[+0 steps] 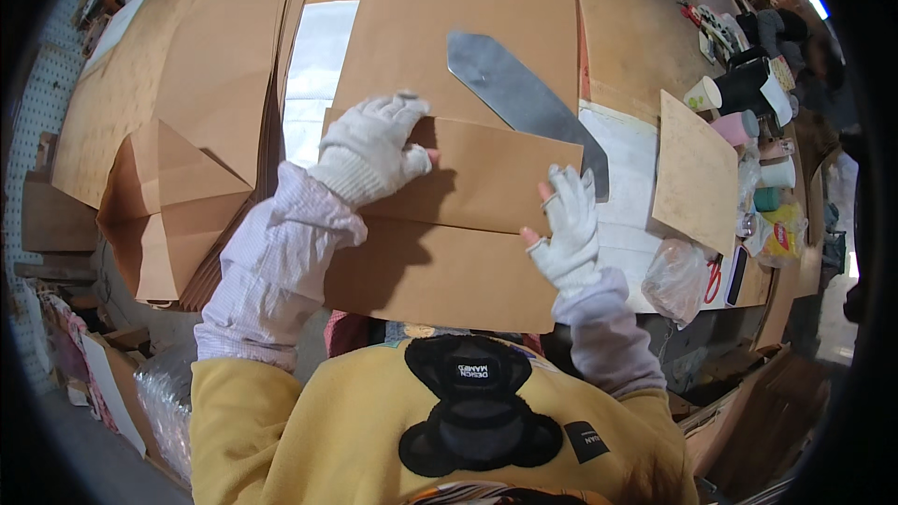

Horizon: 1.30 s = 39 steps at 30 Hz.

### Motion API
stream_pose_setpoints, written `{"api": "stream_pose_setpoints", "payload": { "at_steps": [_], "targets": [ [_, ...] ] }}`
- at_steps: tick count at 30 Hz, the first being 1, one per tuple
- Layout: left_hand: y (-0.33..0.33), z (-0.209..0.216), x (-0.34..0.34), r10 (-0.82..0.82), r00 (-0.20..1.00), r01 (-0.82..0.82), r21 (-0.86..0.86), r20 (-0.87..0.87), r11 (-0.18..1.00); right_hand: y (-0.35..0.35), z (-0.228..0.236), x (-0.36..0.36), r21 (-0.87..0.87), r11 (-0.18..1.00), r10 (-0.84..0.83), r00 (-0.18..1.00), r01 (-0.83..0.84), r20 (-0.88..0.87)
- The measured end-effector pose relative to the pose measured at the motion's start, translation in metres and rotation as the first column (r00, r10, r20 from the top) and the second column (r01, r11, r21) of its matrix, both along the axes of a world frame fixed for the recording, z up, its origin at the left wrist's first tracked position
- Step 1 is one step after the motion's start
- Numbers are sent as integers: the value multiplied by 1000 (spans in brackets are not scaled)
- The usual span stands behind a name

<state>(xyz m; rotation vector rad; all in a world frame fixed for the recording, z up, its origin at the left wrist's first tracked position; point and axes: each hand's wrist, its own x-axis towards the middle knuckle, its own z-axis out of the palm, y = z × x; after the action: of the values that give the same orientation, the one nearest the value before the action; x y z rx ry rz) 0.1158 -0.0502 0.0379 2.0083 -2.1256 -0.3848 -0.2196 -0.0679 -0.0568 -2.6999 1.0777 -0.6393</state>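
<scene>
Paper (449, 271), centre of the table (645, 28), and it's a broad brown sheet, smooth, matt and nearly rectangular, its near edge close to the yellow top (346, 411). A straight crease (468, 226) runs right across it, and that's the line to respect: I'd say good work here means side edges matched before any pressure, then one firm stroke from the middle outward so no bubble or skew gets trapped. Now the plate (524, 93), flat grey metal, long, with angled corners, and the sheet's far right corner seems to overlap it; worth keeping that corner off the hard rim, which could print a stray dent. On to the hands! The left hand (369, 145) is over the far left part, open, fingers reaching forward, throwing a dark shadow; whether it presses, I can't tell. The right hand (571, 234) is at the right edge, open too, thumb and forefinger apart, pinching nothing; a steady guide there should stop the sheet sliding. White knit gloves, ribbed at the cuff, soft against that crisp stock. Smaller now: a crumpled clear bag (675, 282), a glossy red handle (714, 279) beside it, and finally those bare thumb tips, handy for feeling an edge.
</scene>
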Motion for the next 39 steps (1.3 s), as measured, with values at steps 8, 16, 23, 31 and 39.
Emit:
{"api": "stream_pose_setpoints", "payload": {
  "at_steps": [8,16,23,31,39],
  "targets": [
    [64,41,4,-190,982,182,-303,2,936,34,48,28,-113,987,131,983,-117,128],
    [65,58,-4,-197,979,205,-325,57,923,11,100,89,-165,965,228,963,-204,143],
    [-10,42,-4,29,965,-59,109,262,992,56,96,98,-213,880,473,814,-423,337],
    [86,-3,-33,-248,812,337,-78,528,938,66,56,9,739,446,-754,233,-505,614],
    [117,-44,-58,-406,913,406,3,-32,914,50,-54,-29,631,557,-522,363,-540,772]
  ]
}}
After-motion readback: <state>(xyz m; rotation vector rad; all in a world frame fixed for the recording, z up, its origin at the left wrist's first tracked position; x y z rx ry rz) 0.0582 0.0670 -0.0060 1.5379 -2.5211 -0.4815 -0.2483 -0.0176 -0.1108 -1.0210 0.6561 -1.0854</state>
